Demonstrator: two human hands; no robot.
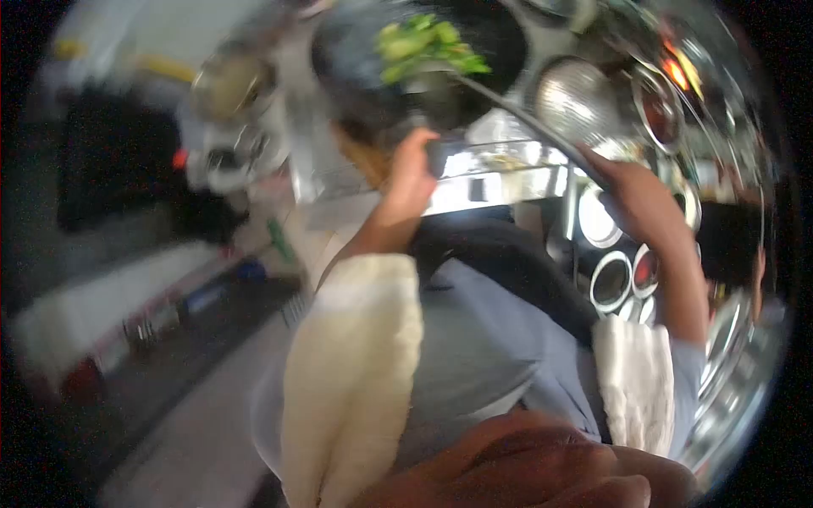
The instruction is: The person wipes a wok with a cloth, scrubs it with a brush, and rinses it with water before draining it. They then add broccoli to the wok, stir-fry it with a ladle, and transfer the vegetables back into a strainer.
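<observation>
Steel ladle (pixel 508 102) slants from the right hand (pixel 635 190), closed on its handle, toward 10 o'clock under greens (pixel 428 44); left hand (pixel 412 169) grips the wok (pixel 406 93) handle.

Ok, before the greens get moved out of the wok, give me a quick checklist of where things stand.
1. Left hand on the wok handle: ok, fingers closed round it.
2. Right hand on the ladle handle: ok, gripped.
3. Greens on the ladle, over the wok: ok.
4. Wok level: cannot tell, picture blurred.
5. Round containers beside the right arm, apart from it: ok.
6. Landing spot for the greens: cannot tell, none visible.
</observation>
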